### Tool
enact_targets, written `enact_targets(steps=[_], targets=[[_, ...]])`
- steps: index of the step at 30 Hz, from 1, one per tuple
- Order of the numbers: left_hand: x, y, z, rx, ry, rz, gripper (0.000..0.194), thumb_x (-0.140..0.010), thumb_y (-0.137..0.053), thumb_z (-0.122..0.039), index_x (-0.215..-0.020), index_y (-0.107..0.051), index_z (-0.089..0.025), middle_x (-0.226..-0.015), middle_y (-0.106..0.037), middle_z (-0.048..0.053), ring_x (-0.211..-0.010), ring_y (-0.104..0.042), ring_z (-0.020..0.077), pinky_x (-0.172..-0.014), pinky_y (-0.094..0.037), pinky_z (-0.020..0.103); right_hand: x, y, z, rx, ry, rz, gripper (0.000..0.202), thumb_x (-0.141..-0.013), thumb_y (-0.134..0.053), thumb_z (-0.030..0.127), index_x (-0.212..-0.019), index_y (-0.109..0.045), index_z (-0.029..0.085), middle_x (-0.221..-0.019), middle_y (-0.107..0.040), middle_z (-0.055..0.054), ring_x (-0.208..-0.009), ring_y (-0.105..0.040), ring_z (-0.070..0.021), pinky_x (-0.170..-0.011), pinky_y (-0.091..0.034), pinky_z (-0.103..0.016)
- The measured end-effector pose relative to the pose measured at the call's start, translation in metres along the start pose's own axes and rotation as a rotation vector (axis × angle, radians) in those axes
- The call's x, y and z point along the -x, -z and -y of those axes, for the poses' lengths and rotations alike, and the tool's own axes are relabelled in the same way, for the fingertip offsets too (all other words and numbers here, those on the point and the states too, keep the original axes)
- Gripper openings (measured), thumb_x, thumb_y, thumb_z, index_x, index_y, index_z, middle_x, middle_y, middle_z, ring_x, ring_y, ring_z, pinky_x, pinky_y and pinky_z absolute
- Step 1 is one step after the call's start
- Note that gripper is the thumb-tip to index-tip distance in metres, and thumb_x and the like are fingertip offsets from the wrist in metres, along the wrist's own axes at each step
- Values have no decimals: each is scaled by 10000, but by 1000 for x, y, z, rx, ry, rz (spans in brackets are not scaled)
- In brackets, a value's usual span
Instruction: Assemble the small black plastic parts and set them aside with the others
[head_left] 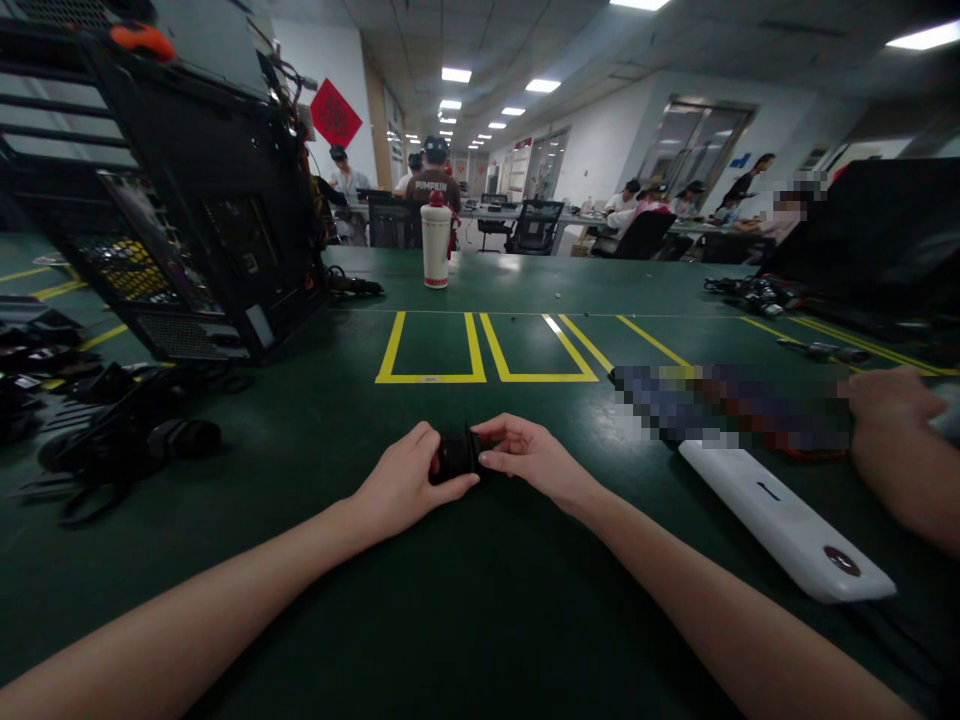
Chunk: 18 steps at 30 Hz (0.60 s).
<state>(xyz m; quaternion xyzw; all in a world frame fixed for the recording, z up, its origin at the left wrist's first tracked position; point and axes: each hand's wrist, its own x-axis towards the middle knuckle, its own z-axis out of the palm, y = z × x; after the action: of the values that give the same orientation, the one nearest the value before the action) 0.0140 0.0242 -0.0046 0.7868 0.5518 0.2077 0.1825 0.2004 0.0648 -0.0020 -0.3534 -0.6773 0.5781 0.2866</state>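
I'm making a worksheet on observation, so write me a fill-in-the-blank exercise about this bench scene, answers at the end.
The left hand and right hand hold one small cylindrical item, coloured ____.
The tape outlines on the green table are ____.
The lid of the upright white cup is ____.
The long white device lies to the ____ of both hands.
Missing words: black; yellow; red; right.

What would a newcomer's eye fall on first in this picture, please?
Probably the large black case looming at the left of the table. Next, the bright yellow tape beyond the hands, and the white cup behind it. Front and centre, the left hand and right hand hold a small black part.
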Motion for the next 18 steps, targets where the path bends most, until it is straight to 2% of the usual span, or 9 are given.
enact_targets(steps=[3,6,9,12,18], targets=[[0,0,0,0,0,-4,394,-696,-418,-552,-755,-467,-165,-784,-452,19,-627,-446,128,-500,-378,250,-1,0,-2,-16,7,-6,300,-659,-592,165,-951,-528,200,-935,-538,-12,-703,-490,-86,-683,-426,-279],[-1,0,0,-22,-3,-13,399,-692,-418,-557,-737,-465,-164,-764,-448,16,-621,-443,130,-500,-370,254,-2,0,-5,-58,-49,-36,427,-629,-624,163,-1031,-479,190,-969,-526,-37,-764,-503,-106,-724,-433,-301],[-1,-1,1,-31,-7,-12,395,-697,-417,-554,-741,-461,-164,-764,-445,16,-619,-440,128,-498,-367,254,-3,1,-6,-50,-86,-3,431,-651,-609,185,-1060,-473,176,-962,-536,-50,-795,-514,-121,-759,-426,-326],[-1,-1,2,-28,-14,-7,386,-704,-416,-546,-747,-457,-165,-773,-444,16,-626,-441,129,-504,-371,254,-2,1,-5,-9,-39,38,344,-678,-580,188,-1015,-510,178,-896,-555,-33,-758,-514,-113,-750,-422,-323],[-1,-3,2,-25,-10,-18,380,-699,-428,-541,-743,-456,-165,-771,-441,14,-627,-437,127,-507,-376,252,-1,-2,-5,-32,34,37,402,-617,-619,115,-984,-484,209,-896,-532,-6,-756,-508,-102,-719,-435,-294]])
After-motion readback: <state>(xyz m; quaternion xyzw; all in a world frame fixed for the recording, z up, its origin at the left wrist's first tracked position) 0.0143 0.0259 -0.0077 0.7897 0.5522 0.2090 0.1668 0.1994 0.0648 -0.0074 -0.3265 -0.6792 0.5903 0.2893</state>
